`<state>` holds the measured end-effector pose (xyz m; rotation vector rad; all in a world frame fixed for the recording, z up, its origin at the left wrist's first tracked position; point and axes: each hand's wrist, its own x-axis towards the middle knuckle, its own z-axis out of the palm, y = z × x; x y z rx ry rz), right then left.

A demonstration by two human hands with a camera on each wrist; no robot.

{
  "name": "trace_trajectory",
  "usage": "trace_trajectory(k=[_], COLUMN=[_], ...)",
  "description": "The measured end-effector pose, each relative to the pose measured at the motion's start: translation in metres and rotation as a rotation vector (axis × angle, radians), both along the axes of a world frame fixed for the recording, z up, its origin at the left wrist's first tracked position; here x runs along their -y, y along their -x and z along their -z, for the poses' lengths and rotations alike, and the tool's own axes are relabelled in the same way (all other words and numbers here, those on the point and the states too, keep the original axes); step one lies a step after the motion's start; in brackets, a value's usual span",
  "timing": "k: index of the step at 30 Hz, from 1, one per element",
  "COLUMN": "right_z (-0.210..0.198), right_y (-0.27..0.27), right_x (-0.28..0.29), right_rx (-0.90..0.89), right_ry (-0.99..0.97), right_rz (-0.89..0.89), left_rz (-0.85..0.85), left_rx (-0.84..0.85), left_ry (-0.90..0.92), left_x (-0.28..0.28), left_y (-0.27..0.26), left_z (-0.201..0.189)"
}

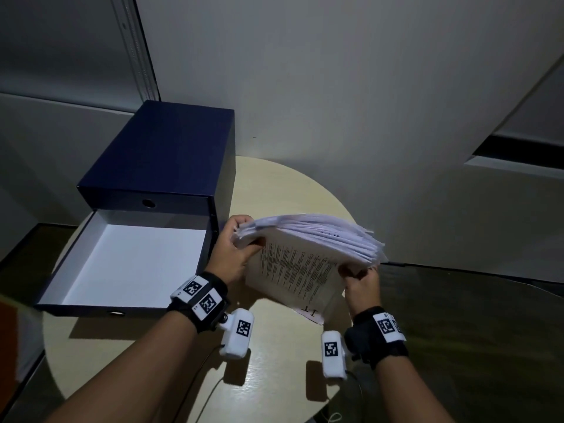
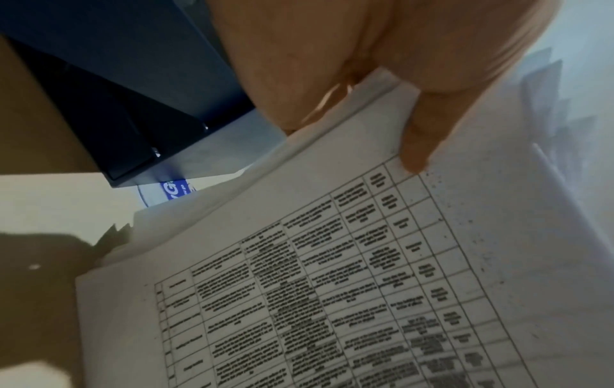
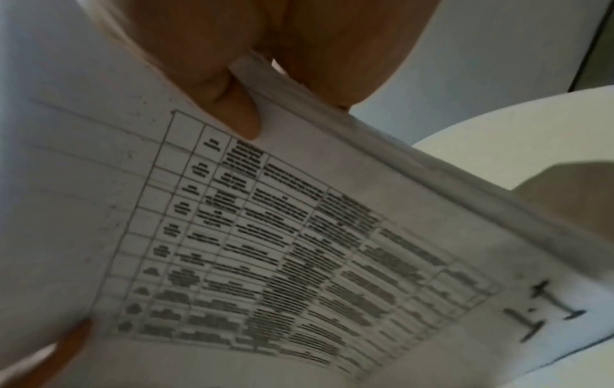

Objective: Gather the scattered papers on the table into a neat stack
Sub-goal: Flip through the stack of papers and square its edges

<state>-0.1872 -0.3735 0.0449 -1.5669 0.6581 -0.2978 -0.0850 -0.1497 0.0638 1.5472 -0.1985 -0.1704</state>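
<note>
Both hands, left [image 1: 232, 251] and right [image 1: 361, 281], gripped the papers [image 1: 308, 254] with curled fingers, tilted above the table [image 1: 274, 355]; gathering appeared done, though edges were fanned and squaring remained, with hidden strays possible.

Dim room corner with a round table against pale walls

A round cream table [image 1: 274, 355] stands close to a plain white wall [image 1: 335, 87]; its top is glossy and catches soft reflections. On its left part sits a navy storage box [image 1: 158, 154] with a white-lined drawer [image 1: 122, 264] pulled open. A metal strip [image 1: 134, 44] runs up the wall at left. The floor [image 1: 473, 331] at right is dark. Light is low, casting soft shadows.
</note>
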Motion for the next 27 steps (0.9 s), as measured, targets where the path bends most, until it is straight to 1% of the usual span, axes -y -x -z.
trace_trajectory(k=[2, 4, 7, 9, 11, 14, 17, 19, 21, 25, 27], right_z=[-0.002, -0.009, -0.024, -0.027, -0.024, -0.011, -0.010, -0.009, -0.008, 0.000, 0.002], right_y=[-0.001, -0.004, -0.005, -0.001, 0.006, 0.013, 0.007, 0.001, -0.003, -0.008, -0.013], right_x=[-0.006, -0.008, -0.003, 0.000, -0.004, -0.007, -0.004, -0.001, -0.001, -0.006, -0.011], right_rx=[-0.027, -0.003, 0.063, 0.085, 0.067, 0.073, 0.141, 0.140, 0.097, -0.012, -0.087], right_ry=[0.000, 0.015, 0.044, 0.041, 0.040, 0.022, 0.027, 0.016, 0.023, 0.065, 0.074], right_rz=[-0.010, 0.016, 0.013, 0.002, -0.050, -0.059, -0.064, -0.082, -0.076, -0.090, -0.056], left_rz=[-0.004, -0.012, -0.046, -0.049, -0.024, -0.035, -0.052, -0.060, -0.080, -0.072, -0.073], left_rx=[0.009, 0.056, 0.173, 0.193, 0.163, 0.137, 0.086, 0.042, 0.006, -0.070, -0.059], left_ry=[-0.038, -0.045, 0.028, 0.094, 0.097, 0.020, 0.072, 0.113, 0.110, 0.025, -0.003], left_x=[0.003, 0.008, 0.013, 0.012, 0.010, 0.006, -0.001, -0.004, -0.008, -0.014, -0.012], left_y=[0.000, 0.003, 0.011, 0.018, 0.024, 0.027, 0.021, 0.015, 0.009, 0.000, -0.003], left_z=[-0.002, -0.013, -0.041, -0.046, -0.037, -0.015, -0.010, -0.010, -0.008, -0.003, -0.004])
